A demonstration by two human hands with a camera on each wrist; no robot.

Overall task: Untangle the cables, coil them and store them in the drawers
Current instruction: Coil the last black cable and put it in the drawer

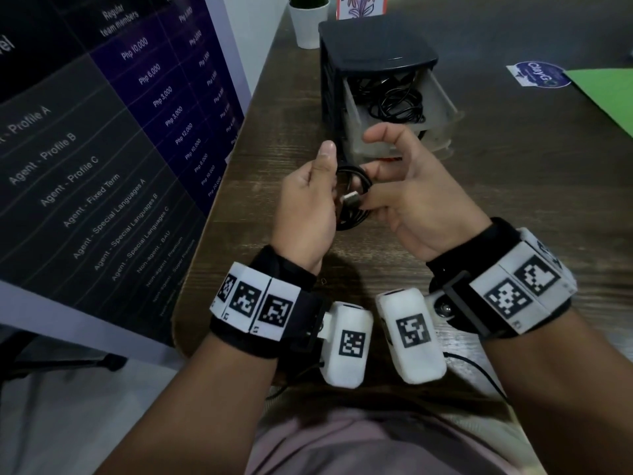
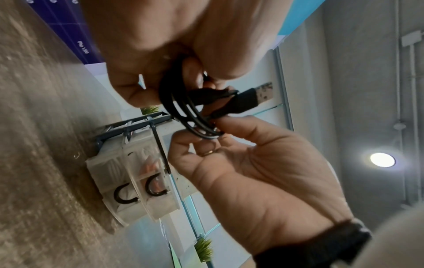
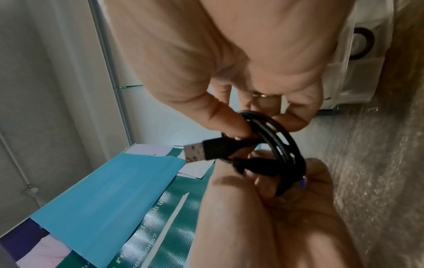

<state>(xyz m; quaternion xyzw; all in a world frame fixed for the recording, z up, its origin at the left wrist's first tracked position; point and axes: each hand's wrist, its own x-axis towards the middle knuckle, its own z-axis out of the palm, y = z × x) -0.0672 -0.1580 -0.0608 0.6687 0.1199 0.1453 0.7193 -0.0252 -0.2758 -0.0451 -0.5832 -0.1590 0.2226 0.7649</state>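
A black USB cable (image 1: 356,214) is wound into a small coil, held above the table between both hands. My left hand (image 1: 329,190) grips the coil's left side, thumb pointing up. My right hand (image 1: 373,176) pinches the coil's right side, index finger curled above it. The silver USB plug (image 1: 351,199) sticks out of the coil (image 2: 181,108), as the plug (image 3: 195,152) also shows in the right wrist view. Behind the hands stands a black drawer unit (image 1: 376,46). Its clear top drawer (image 1: 445,101) is pulled out and holds black cables (image 1: 397,101).
A large printed board (image 1: 102,132) leans along the table's left edge. A white plant pot (image 1: 308,25) stands behind the drawer unit. A green folder (image 1: 606,94) and a round blue label (image 1: 541,75) lie at the far right. Two lower clear drawers (image 2: 128,181) are closed.
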